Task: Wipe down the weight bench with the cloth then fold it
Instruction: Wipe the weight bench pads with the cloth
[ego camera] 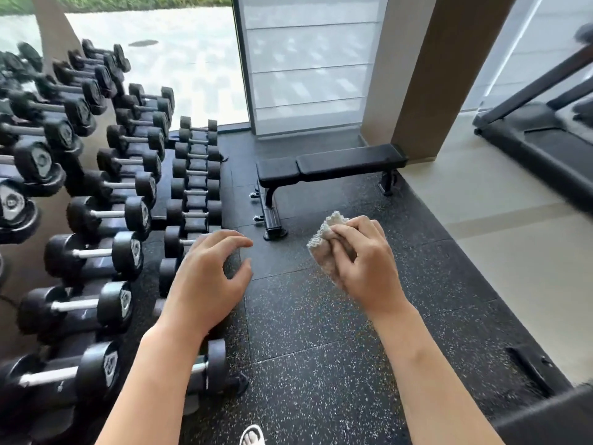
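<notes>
Head view, looking down past two bare forearms onto a dark speckled gym floor (321,316). A small, pale, bunched cloth (324,244) is held in the right hand (365,261), just right of centre. The cloth is gripped by curled fingers, and its crumpled bulk sticks out from the hand toward 10 o'clock, with a frayed corner pointing up toward 12 o'clock. The back of the right hand is turned to the camera, knuckles uppermost, and its forearm runs down toward 5 o'clock. The left hand (208,274) is held at 9 o'clock from the right hand, apart from it and from the cloth. Nothing is held in it; its fingers are loosely curved and spread, with the thumb set apart below them, palm down. Its forearm runs down toward 7 o'clock.

The weight bench (330,165), black and flat, is seen at 12 o'clock from the hands, well apart from them, standing crosswise on the floor before a window blind (308,65) and a pillar (433,75). Rows of black dumbbells (106,216) are racked along the left, at 9 to 11 o'clock. Part of a treadmill (545,146) is seen at 2 o'clock. A sandalled foot (252,436) shows at 6 o'clock.
</notes>
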The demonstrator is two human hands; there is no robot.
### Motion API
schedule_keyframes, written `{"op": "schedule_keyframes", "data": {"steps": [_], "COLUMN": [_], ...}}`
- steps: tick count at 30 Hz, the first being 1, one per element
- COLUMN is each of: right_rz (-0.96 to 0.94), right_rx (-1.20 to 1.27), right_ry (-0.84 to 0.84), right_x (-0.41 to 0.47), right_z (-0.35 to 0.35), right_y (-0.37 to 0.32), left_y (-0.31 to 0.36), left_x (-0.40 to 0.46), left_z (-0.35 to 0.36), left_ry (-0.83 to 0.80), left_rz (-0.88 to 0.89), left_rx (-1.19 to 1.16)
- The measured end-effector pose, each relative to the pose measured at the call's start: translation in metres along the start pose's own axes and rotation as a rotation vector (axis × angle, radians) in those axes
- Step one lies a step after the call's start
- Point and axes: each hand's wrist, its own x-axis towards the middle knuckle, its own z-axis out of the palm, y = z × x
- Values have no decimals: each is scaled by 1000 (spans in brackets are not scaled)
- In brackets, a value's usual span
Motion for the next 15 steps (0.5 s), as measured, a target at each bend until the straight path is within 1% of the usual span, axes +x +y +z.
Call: {"op": "schedule_keyframes", "data": {"steps": [5, 10, 15], "right_rz": [5, 67, 116], "right_rx": [-91, -126, -132], "right_ry": [45, -24, -26], "right_x": [42, 68, 85], "right_z": [28, 56, 68], "right_y": [-20, -41, -46], "left_y": [-34, -58, -68], "left_x": [41, 73, 101], "left_z": [-22, -34, -29], "left_ry": [17, 34, -3], "left_rz": [45, 61, 98], "left_rx": [-64, -141, -188]}}
